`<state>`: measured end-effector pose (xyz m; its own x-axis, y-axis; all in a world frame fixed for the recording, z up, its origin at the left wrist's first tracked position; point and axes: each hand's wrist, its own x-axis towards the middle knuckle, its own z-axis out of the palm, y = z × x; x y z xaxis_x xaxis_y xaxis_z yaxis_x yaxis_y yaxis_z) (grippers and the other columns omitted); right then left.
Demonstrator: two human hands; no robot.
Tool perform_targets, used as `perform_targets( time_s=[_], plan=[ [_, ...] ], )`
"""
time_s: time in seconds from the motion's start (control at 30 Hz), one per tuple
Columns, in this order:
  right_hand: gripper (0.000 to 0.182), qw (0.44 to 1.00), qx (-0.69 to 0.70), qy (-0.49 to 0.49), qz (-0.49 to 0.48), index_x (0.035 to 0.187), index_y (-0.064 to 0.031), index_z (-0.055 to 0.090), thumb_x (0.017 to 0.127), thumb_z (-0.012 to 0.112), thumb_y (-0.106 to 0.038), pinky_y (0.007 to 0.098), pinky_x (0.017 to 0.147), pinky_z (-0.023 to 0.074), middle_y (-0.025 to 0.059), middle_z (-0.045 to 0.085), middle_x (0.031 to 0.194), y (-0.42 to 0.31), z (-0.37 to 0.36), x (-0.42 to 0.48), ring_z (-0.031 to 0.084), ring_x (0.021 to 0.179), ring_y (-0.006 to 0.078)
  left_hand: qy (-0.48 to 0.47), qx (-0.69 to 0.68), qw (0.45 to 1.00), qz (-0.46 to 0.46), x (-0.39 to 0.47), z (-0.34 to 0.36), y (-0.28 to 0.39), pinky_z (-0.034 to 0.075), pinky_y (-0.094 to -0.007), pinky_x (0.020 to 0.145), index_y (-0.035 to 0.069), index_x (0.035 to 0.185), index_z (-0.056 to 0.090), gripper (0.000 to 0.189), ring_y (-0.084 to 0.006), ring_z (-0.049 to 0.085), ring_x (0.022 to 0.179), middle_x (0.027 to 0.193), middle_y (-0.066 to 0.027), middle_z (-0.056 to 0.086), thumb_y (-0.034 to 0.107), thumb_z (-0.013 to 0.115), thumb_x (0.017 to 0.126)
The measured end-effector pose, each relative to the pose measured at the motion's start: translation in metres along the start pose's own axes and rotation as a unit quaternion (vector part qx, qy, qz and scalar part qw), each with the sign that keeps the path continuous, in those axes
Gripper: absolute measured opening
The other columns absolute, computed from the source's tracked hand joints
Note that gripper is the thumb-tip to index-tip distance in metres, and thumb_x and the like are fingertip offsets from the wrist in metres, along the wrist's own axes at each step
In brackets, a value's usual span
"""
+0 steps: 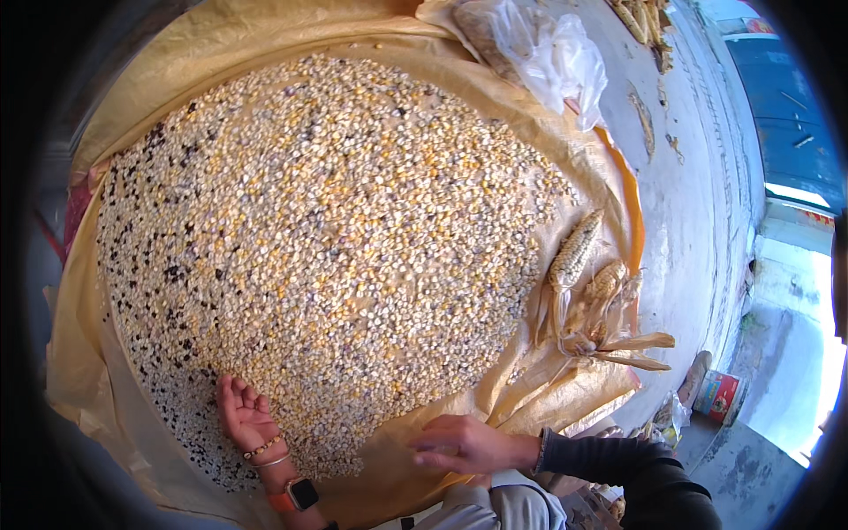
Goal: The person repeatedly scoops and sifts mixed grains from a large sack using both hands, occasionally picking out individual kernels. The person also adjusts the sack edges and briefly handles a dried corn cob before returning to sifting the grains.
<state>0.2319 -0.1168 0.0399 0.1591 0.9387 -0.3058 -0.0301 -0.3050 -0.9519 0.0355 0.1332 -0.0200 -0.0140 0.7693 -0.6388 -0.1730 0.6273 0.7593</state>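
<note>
Loose corn kernels (344, 232), white and yellow with dark ones mostly at the left, lie spread on a yellowish woven plastic sheet (391, 444). My left hand (245, 411), with a beaded bracelet, a thin bangle and an orange-banded smartwatch (303, 494), rests palm up at the lower left edge of the kernels, its fingers slightly curled and nothing seen in it. Over bare sheet near my knees is my right hand (457, 442), in a dark sleeve, back upward, fingers apart and empty as far as I can see. Dried corn cobs (575, 255) with husks lie on the sheet's right side.
A clear plastic bag (563, 56) lies at the sheet's upper right edge. More cobs (629, 20) and husk scraps (642, 119) are on the concrete floor beyond. A labelled bucket (719, 396) stands at the lower right, and a blue door (782, 112) is at the upper right.
</note>
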Motion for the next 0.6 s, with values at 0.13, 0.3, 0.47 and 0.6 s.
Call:
perform_targets(
  time_s=[0.13, 0.3, 0.47, 0.6],
  plan=[
    [0.023, 0.996, -0.078, -0.020, 0.044, 0.087, -0.0013, 0.059, 0.088, 0.063, -0.024, 0.0397, 0.058, 0.0475, 0.0132, 0.057, 0.072, -0.032, -0.033, -0.051, 0.058, 0.066, 0.0306, -0.119, 0.121, 0.985, 0.019, 0.004, 0.017, 0.012, 0.043, -0.0236, 0.057, 0.005, 0.110, 0.056, 0.023, -0.0081, 0.051, 0.070, 0.085, -0.0009, 0.057, 0.021, 0.053, 0.093],
    [0.028, 0.937, -0.302, -0.148, 0.093, 0.088, -0.0055, 0.056, 0.083, 0.065, -0.032, 0.0409, 0.076, 0.0454, 0.0104, 0.056, 0.085, -0.038, -0.053, -0.162, 0.056, 0.085, 0.0262, -0.266, 0.247, 0.930, 0.056, 0.017, 0.023, 0.037, 0.042, -0.0231, 0.052, 0.002, 0.106, 0.055, 0.017, -0.0097, 0.051, 0.063, 0.081, -0.0047, 0.056, 0.014, 0.051, 0.094],
    [0.044, 0.870, -0.418, -0.236, 0.110, 0.102, -0.0068, 0.059, 0.071, 0.065, -0.037, 0.0428, 0.099, 0.0363, 0.0088, 0.056, 0.107, -0.030, -0.050, -0.196, 0.050, 0.107, 0.0267, -0.339, 0.352, 0.871, 0.041, 0.000, 0.034, 0.067, 0.043, -0.0238, 0.054, 0.001, 0.103, 0.055, 0.016, -0.0098, 0.051, 0.065, 0.080, -0.0056, 0.057, 0.013, 0.051, 0.093],
    [0.057, 0.841, -0.436, -0.250, 0.200, 0.114, -0.0098, 0.057, 0.066, 0.069, -0.039, 0.0489, 0.106, 0.0288, 0.0064, 0.052, 0.124, -0.033, -0.059, -0.197, 0.042, 0.123, 0.0273, -0.336, 0.456, 0.824, -0.032, -0.053, 0.025, 0.118, 0.045, -0.0263, 0.057, 0.001, 0.103, 0.056, 0.018, -0.0107, 0.052, 0.065, 0.081, -0.0057, 0.058, 0.013, 0.053, 0.090]
  ],
)
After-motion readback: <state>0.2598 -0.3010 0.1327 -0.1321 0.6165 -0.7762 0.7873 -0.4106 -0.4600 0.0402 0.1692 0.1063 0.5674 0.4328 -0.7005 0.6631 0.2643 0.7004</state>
